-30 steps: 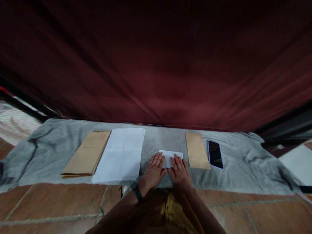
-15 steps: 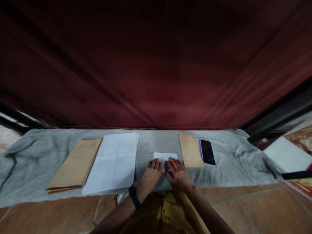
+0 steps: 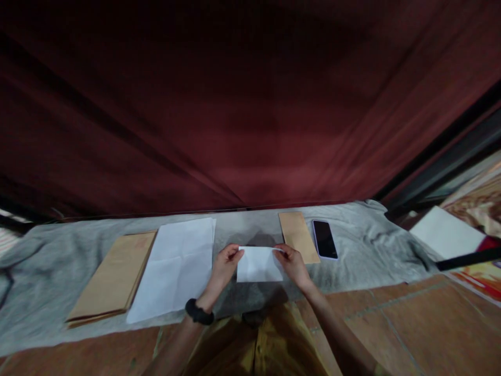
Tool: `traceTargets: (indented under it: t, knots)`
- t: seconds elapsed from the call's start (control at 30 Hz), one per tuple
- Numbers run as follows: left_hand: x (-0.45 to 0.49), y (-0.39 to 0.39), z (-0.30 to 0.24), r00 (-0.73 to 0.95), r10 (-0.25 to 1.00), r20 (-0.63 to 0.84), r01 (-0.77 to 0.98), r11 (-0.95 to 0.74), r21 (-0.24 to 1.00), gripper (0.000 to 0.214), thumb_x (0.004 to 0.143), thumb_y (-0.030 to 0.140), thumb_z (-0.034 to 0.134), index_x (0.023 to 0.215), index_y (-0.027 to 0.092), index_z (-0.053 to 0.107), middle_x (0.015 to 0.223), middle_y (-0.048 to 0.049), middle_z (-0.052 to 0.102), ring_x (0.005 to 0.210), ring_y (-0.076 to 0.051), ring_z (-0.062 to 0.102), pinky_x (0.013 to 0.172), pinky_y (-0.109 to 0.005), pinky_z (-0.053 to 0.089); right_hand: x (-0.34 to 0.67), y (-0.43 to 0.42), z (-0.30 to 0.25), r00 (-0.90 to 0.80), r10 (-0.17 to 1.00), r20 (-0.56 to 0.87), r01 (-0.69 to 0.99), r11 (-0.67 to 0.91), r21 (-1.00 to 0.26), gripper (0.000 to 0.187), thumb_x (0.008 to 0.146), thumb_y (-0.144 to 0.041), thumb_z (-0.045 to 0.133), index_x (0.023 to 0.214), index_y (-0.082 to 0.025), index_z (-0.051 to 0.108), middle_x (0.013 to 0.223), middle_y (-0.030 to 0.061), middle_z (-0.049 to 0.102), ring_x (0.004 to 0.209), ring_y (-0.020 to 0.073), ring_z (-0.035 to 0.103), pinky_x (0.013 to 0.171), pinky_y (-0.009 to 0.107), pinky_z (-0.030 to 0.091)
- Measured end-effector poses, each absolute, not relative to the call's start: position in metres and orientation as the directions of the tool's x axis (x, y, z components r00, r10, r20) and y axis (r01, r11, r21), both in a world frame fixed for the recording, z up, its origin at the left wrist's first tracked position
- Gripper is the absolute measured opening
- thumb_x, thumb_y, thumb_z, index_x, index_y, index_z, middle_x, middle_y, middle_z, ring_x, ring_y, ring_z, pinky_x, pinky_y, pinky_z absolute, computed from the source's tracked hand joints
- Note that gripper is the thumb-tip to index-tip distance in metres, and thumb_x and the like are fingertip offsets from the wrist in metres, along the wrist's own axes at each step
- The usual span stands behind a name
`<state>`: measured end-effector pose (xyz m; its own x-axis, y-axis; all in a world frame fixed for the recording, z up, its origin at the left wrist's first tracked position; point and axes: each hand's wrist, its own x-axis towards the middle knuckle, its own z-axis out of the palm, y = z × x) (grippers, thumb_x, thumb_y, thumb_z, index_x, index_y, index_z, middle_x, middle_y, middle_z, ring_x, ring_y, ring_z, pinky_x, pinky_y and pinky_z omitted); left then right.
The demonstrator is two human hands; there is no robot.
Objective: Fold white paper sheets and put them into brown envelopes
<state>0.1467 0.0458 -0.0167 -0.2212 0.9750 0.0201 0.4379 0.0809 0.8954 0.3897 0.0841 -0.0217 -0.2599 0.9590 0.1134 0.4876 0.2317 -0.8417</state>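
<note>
A small folded sheet of white paper (image 3: pixel 259 265) is held up in front of me over the grey cloth. My left hand (image 3: pixel 226 262) pinches its upper left corner, with a dark band on that wrist. At the upper right corner my right hand (image 3: pixel 291 263) pinches the same paper between thumb and fingers. Just beyond the right hand a single brown envelope (image 3: pixel 299 236) lies flat. Left of my hands is a stack of larger white sheets (image 3: pixel 176 266), and beside it a stack of brown envelopes (image 3: pixel 113 275).
A phone (image 3: pixel 324 240) with a pale purple case lies right of the single envelope. Grey cloth (image 3: pixel 364 256) covers the long narrow surface. A dark red curtain (image 3: pixel 250 130) hangs behind it. Tiled floor (image 3: pixel 391 324) shows in front, and a white board-like item (image 3: pixel 448 235) at far right.
My hands were flat on the folded paper, pressing it on the cloth. Now they grip its upper corners and it is lifted. The view has shifted slightly.
</note>
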Motion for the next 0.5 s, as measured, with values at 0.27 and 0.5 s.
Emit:
traceTargets:
  t: [0.27, 0.5]
  knots:
    - [0.143, 0.037, -0.058, -0.341, 0.940, -0.017, 0.531, 0.207, 0.822, 0.013, 0.084, 0.023, 0.057, 0.093, 0.020, 0.067, 0.071, -0.0002, 0.071, 0.070, -0.018, 0.070, 0.068, -0.029, 0.052, 0.359, 0.065, -0.055, -0.399, 0.853, 0.337, 0.738, 0.517, -0.434, 0.043, 0.100, -0.019, 0.044, 0.141, -0.021, 0.058, 0.139, 0.0110, 0.064, 0.129, 0.0236, 0.058, 0.109, 0.042, 0.049]
    - [0.154, 0.027, -0.061, -0.363, 0.931, 0.026, 0.647, 0.232, 0.727, 0.027, 0.093, 0.024, 0.050, 0.114, 0.019, 0.066, 0.096, -0.0087, 0.076, 0.084, -0.023, 0.073, 0.077, -0.036, 0.057, 0.316, 0.027, -0.079, -0.543, 0.791, 0.283, 0.710, 0.612, -0.349, 0.045, 0.103, -0.028, 0.048, 0.147, -0.018, 0.052, 0.154, 0.0089, 0.050, 0.143, 0.0229, 0.045, 0.119, 0.046, 0.038]
